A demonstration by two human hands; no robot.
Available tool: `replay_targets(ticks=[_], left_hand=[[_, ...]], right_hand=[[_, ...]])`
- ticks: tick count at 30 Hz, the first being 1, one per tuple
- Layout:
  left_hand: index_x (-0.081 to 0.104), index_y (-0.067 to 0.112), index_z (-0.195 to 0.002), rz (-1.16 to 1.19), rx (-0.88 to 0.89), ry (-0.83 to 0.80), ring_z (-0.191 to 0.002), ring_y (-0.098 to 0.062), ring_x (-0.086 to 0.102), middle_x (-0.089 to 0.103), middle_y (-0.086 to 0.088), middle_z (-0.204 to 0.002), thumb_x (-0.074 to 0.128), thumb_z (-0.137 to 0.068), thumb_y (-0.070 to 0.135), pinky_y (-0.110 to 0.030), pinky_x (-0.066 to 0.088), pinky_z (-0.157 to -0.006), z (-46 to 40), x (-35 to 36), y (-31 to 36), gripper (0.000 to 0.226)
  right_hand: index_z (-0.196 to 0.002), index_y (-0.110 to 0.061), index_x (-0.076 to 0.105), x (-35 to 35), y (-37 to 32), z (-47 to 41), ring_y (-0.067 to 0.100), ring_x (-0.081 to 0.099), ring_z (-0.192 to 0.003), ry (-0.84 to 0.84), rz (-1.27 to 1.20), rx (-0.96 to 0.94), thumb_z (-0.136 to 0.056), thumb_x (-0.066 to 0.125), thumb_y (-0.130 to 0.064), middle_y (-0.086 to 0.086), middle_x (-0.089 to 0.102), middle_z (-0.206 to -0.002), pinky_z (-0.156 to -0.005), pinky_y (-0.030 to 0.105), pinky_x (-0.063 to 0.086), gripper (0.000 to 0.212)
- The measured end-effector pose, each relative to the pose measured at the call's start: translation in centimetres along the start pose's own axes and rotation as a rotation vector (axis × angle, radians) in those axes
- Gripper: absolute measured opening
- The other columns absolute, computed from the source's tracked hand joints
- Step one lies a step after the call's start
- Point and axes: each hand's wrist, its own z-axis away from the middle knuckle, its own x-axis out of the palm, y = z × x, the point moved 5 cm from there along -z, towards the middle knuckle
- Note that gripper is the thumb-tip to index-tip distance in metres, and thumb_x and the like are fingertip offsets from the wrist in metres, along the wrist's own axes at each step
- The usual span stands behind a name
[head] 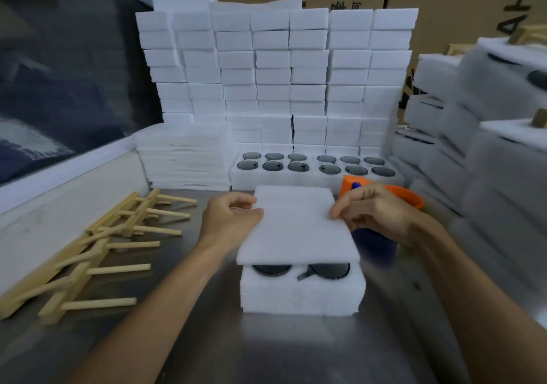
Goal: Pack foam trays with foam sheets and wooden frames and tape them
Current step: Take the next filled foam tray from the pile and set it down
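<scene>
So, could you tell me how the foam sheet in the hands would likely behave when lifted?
The foam sheet probably weighs little: fingertips of the left hand and right hand carry it. It spans the foam tray nearly flat, so it seems fairly stiff.

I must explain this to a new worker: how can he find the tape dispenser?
Start at the foam tray in front of the person, under a foam sheet. Look right, behind the right hand. The tape dispenser is the only orange thing among white foam.
</scene>
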Motion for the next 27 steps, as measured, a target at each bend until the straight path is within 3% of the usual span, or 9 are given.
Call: replay_targets(ticks=[3, 7, 9, 12, 15, 17, 20, 22, 27], left_hand=[[0.073, 0.026, -0.080, -0.004, 0.040, -0.024, -0.070, -0.005, 0.062, 0.070, 0.007, -0.086, 0.081, -0.074, 0.012, -0.017, 0.047, -0.067, 0.1, 0.2, 0.1, 0.017], [0.070, 0.029, -0.084, -0.051, 0.102, -0.060, -0.057, 0.000, 0.047, 0.058, 0.007, -0.088, 0.074, -0.077, 0.005, -0.008, 0.041, -0.058, 0.3, 0.8, 0.3, 0.025], [0.068, 0.031, -0.093, -0.109, 0.120, -0.121, -0.070, -0.001, 0.048, 0.052, 0.006, -0.104, 0.064, -0.082, 0.002, -0.011, 0.044, -0.066, 0.6, 1.4, 0.5, 0.032], [0.062, 0.026, -0.118, -0.130, 0.134, -0.221, -0.112, -0.004, 0.049, 0.044, 0.009, -0.127, 0.053, -0.086, -0.001, -0.025, 0.043, -0.100, 0.8, 2.1, 0.7, 0.043], [0.057, 0.019, -0.132, -0.142, 0.119, -0.262, -0.127, -0.007, 0.045, 0.047, 0.012, -0.133, 0.051, -0.089, 0.001, -0.030, 0.038, -0.109, 0.7, 2.3, 0.5, 0.047], [0.058, 0.022, -0.130, -0.112, 0.093, -0.272, -0.120, -0.003, 0.052, 0.055, 0.017, -0.127, 0.053, -0.088, 0.004, -0.026, 0.043, -0.103, 0.6, 2.2, 0.2, 0.046], [0.064, 0.035, -0.094, -0.053, 0.078, -0.289, -0.083, 0.022, 0.057, 0.064, 0.039, -0.085, 0.054, -0.083, 0.005, -0.004, 0.045, -0.073, 0.7, 2.1, 0.2, 0.033], [0.061, 0.039, -0.080, -0.037, 0.076, -0.295, -0.069, 0.025, 0.055, 0.060, 0.044, -0.071, 0.051, -0.086, -0.003, 0.001, 0.042, -0.063, 0.8, 2.1, 0.3, 0.043], [0.060, 0.038, -0.107, -0.021, 0.062, -0.328, -0.087, 0.018, 0.056, 0.052, 0.044, -0.102, 0.048, -0.090, -0.004, 0.004, 0.039, -0.067, 0.8, 2.3, 0.4, 0.047]], right_hand=[[-0.077, -0.001, 0.073, 0.4, -0.2, 0.1, 0.013, 0.059, -0.057, -0.057, 0.099, 0.013, -0.089, 0.064, 0.001, 0.004, 0.068, -0.066, -0.056, 0.019, 0.048, 0.015], [-0.085, 0.005, 0.069, 0.5, 0.1, -0.2, 0.017, 0.055, -0.064, -0.018, 0.207, 0.030, -0.082, 0.080, -0.020, 0.010, 0.066, -0.076, -0.060, 0.025, 0.045, 0.027], [-0.088, 0.001, 0.071, 0.5, 0.1, -0.3, 0.019, 0.053, -0.067, -0.013, 0.235, 0.041, -0.077, 0.084, -0.021, 0.010, 0.065, -0.076, -0.065, 0.032, 0.044, 0.028], [-0.099, -0.016, 0.072, 0.5, 0.5, -0.2, 0.016, 0.055, -0.071, -0.018, 0.284, 0.088, -0.064, 0.091, -0.030, 0.004, 0.059, -0.079, -0.074, 0.036, 0.047, 0.042], [-0.108, -0.039, 0.069, 0.0, 0.8, -0.2, 0.017, 0.064, -0.101, -0.009, 0.334, 0.146, -0.053, 0.095, -0.043, 0.002, 0.060, -0.115, -0.100, 0.038, 0.051, 0.060], [-0.113, -0.049, 0.064, 0.0, 0.8, -0.2, 0.020, 0.059, -0.117, -0.035, 0.341, 0.176, -0.048, 0.094, -0.048, 0.001, 0.056, -0.129, -0.108, 0.043, 0.046, 0.072], [-0.117, -0.053, 0.060, 0.5, 0.6, -0.2, 0.013, 0.049, -0.127, -0.103, 0.363, 0.186, -0.053, 0.093, -0.046, -0.004, 0.051, -0.138, -0.110, 0.038, 0.042, 0.073], [-0.117, -0.052, 0.061, 0.6, 0.6, -0.1, 0.008, 0.050, -0.123, -0.124, 0.369, 0.187, -0.053, 0.092, -0.047, -0.005, 0.050, -0.138, -0.104, 0.031, 0.044, 0.071], [-0.114, -0.051, 0.061, 0.6, 0.5, 0.0, 0.007, 0.051, -0.118, -0.132, 0.418, 0.193, -0.043, 0.089, -0.059, -0.006, 0.049, -0.135, -0.109, 0.036, 0.042, 0.077]])
